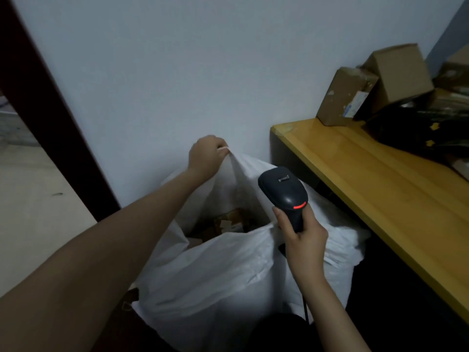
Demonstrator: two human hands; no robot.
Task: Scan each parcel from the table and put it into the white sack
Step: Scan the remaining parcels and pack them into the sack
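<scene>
- Left hand (pixel 206 156): at full reach, fingers and thumb pinched on the far rim of the white sack (pixel 215 270), lifting it so the mouth gapes.
- Right hand (pixel 302 237): wrapped round the handle of the scanner (pixel 284 191), whose head is tipped up and away from me with a red light showing. The hand hangs over the sack's near rim; I cannot tell whether it touches the cloth.
- White sack: on the floor, just off the left edge of the counter (pixel 368 179). Brown cartons (pixel 228 222) lie inside, seen through the mouth.
- Nearest parcel (pixel 342 95): a brown box near the counter's far left corner, by the wall. It is tilted, with its long axis more upright than flat and a label on its right-hand face.
- Second box (pixel 401 72): just behind and to the right of the first, leaning; the two appear to touch.
- Dark bags (pixel 418 123): piled further right along the far edge.
- Judgement: the parcels left to fetch lie to the right of and beyond both hands. The right hand is nearer but occupied by the scanner. The left is farther and must let go of the rim before crossing to the box. I expect the left hand to fetch and the right to scan, with the label turned toward the scanner head.
</scene>
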